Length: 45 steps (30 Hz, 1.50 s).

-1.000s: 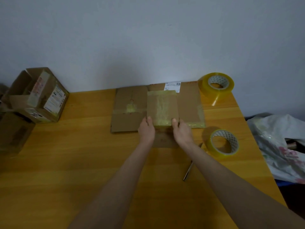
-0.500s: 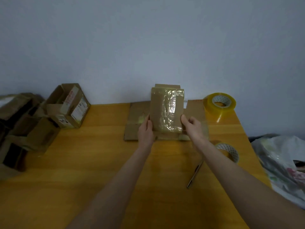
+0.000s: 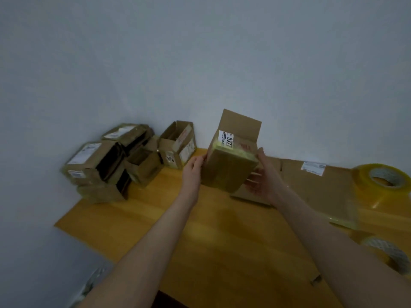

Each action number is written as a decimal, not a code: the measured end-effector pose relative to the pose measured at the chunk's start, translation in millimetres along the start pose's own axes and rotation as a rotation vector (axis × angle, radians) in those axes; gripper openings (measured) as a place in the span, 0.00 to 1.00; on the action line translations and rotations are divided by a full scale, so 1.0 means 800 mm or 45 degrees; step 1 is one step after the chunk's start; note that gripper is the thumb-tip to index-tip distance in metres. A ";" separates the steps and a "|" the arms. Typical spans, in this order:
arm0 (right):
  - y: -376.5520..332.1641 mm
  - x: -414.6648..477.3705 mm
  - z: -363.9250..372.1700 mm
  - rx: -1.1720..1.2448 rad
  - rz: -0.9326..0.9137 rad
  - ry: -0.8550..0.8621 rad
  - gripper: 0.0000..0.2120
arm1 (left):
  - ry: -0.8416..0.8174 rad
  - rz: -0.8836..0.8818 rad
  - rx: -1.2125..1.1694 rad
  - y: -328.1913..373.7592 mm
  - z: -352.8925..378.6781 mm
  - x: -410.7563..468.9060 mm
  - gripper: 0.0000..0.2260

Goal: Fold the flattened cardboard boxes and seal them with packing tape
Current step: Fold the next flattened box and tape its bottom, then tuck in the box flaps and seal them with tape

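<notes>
A small folded cardboard box (image 3: 229, 167) with yellowish tape on its near face and a white label hangs in the air above the table, its far flaps standing open. My left hand (image 3: 193, 168) holds its left side and my right hand (image 3: 263, 178) grips its right side and underside. A flattened cardboard box (image 3: 320, 185) with a white label lies on the table to the right. One roll of clear packing tape (image 3: 382, 180) stands at the far right, and a second roll (image 3: 388, 254) lies nearer me at the right edge.
Several folded cardboard boxes (image 3: 115, 161) are piled at the table's far left corner against the wall. The yellow wooden table (image 3: 222, 241) ends at a left edge near the wall. A small dark object (image 3: 315, 280) lies at the right front.
The taped cardboard piece has been lifted off the table and now is a folded box held between both hands, carried left. The view has turned left towards the box pile.
</notes>
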State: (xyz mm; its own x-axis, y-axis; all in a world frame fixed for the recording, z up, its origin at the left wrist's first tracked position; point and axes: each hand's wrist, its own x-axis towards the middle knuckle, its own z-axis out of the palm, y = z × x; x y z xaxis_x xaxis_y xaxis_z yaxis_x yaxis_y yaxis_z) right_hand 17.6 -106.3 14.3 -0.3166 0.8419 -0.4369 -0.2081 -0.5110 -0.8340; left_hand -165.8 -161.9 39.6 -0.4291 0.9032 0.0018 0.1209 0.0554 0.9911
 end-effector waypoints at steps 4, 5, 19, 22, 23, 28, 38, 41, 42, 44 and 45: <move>0.011 0.026 0.072 -0.018 0.033 -0.136 0.24 | 0.043 -0.013 -0.042 -0.006 -0.070 0.027 0.20; 0.016 0.034 0.093 -0.037 0.007 -0.135 0.18 | 0.032 -0.033 -0.036 -0.012 -0.090 0.038 0.21; 0.027 0.183 0.404 -0.424 -0.580 0.168 0.19 | -0.041 0.065 -0.004 -0.013 -0.337 0.269 0.15; 0.035 0.225 0.448 -0.529 -0.579 0.286 0.20 | -0.012 0.060 0.151 -0.025 -0.362 0.304 0.15; 0.039 0.238 0.459 -0.558 -0.577 0.316 0.20 | 0.003 0.063 0.204 -0.029 -0.368 0.312 0.14; 0.059 0.279 0.497 -0.685 -0.550 0.274 0.21 | 0.191 0.067 0.532 -0.039 -0.392 0.337 0.15; 0.054 0.275 0.474 -1.093 -0.391 0.299 0.29 | 0.571 0.506 0.709 -0.022 -0.384 0.331 0.29; 0.050 0.257 0.432 -1.322 -0.346 0.451 0.26 | 0.414 1.088 0.925 -0.009 -0.345 0.325 0.25; 0.049 0.249 0.417 -1.388 -0.324 0.496 0.27 | 0.310 1.148 0.952 -0.007 -0.325 0.319 0.23; 0.044 0.230 0.386 -1.475 -0.292 0.563 0.27 | 0.058 1.117 1.057 -0.010 -0.283 0.303 0.19; 0.042 0.220 0.369 -1.510 -0.285 0.586 0.26 | -0.074 1.055 1.135 -0.015 -0.261 0.293 0.18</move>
State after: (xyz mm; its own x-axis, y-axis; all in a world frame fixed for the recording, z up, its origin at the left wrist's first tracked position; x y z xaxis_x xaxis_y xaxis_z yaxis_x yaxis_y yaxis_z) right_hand -318.7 -26.5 8.8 0.0134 0.9918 -0.1269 0.8042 -0.0861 -0.5881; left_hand -454.5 -39.3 55.7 0.1072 0.8201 0.5621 0.9212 -0.2946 0.2542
